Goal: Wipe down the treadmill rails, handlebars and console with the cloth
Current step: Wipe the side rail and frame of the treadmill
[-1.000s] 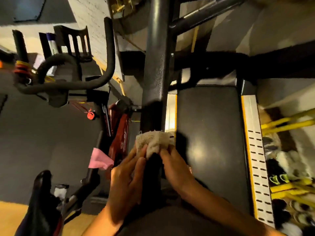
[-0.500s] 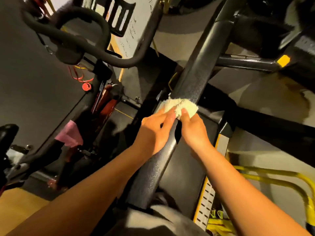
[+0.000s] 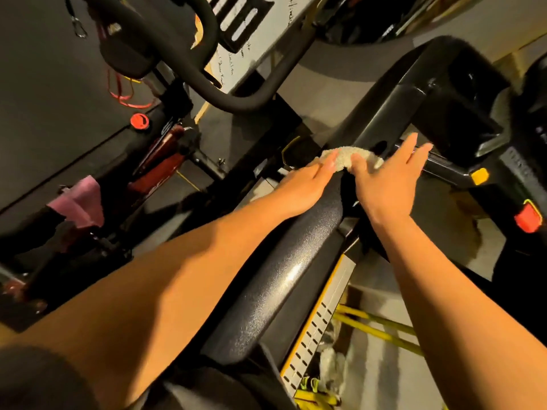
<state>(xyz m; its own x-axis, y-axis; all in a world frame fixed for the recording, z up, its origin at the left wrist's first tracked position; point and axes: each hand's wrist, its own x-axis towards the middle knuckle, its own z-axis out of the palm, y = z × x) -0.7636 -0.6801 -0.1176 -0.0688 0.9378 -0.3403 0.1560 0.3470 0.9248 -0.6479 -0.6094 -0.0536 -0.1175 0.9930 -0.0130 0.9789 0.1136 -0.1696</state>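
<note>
A thick black speckled treadmill handlebar (image 3: 284, 279) runs from the bottom centre up toward the console (image 3: 461, 93) at upper right. A small cream cloth (image 3: 346, 156) is draped over the bar just below the console. My left hand (image 3: 307, 184) presses on the cloth's left side with flat fingers. My right hand (image 3: 390, 182) holds its right side, thumb on the cloth and fingers stretched out toward a black crossbar (image 3: 444, 168). Part of the cloth is hidden under both hands.
An exercise bike with black handlebars (image 3: 189, 69), a red knob (image 3: 139, 121) and a pink cloth (image 3: 80, 201) stands close on the left. The treadmill's grey side rail with yellow edge (image 3: 319, 324) lies below. A red safety tab (image 3: 528, 217) and yellow button (image 3: 479, 176) sit on the right.
Both hands have slid the cloth further up the handlebar toward the console. My right fingers have spread out over the crossbar. My view has tilted and moved closer.
</note>
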